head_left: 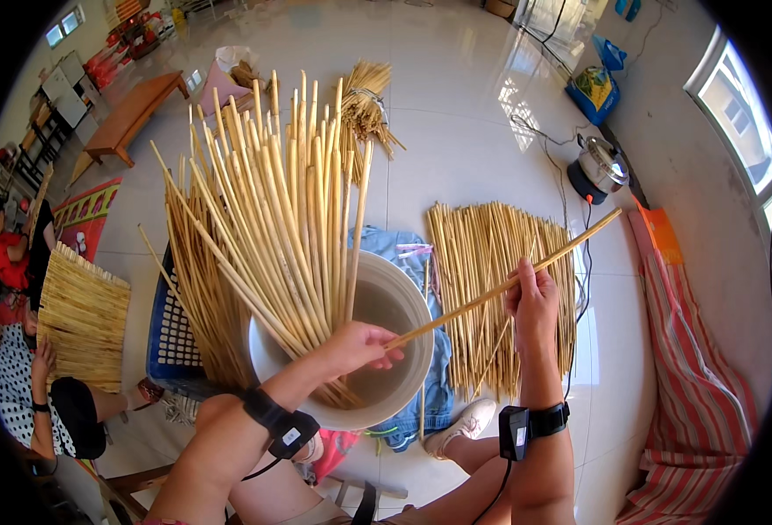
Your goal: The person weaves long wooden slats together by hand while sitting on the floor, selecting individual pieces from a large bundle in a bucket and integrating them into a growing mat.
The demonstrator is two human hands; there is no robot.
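Observation:
A single yellow reed stalk [456, 309] slants up to the right between my hands. My left hand [361, 348] is closed on its lower end, over a white plastic bucket [411, 306]. My right hand [533, 299] grips it farther along, with the upper end sticking out beyond it. Many long pale stalks [290, 201] stand fanned out in the bucket, and thinner stalks [211, 324] lean in a blue perforated crate [174, 337]. A mat of loose stalks [473, 332] lies on blue cloth [377, 236] and the floor at the right.
Two co-workers [10, 367] sit at the left with a woven straw panel [88, 306]. A tied straw bundle [368, 96] and a wooden bench [132, 114] are farther back. At the right are an electric pot [600, 162] with cables and a striped cloth [675, 394].

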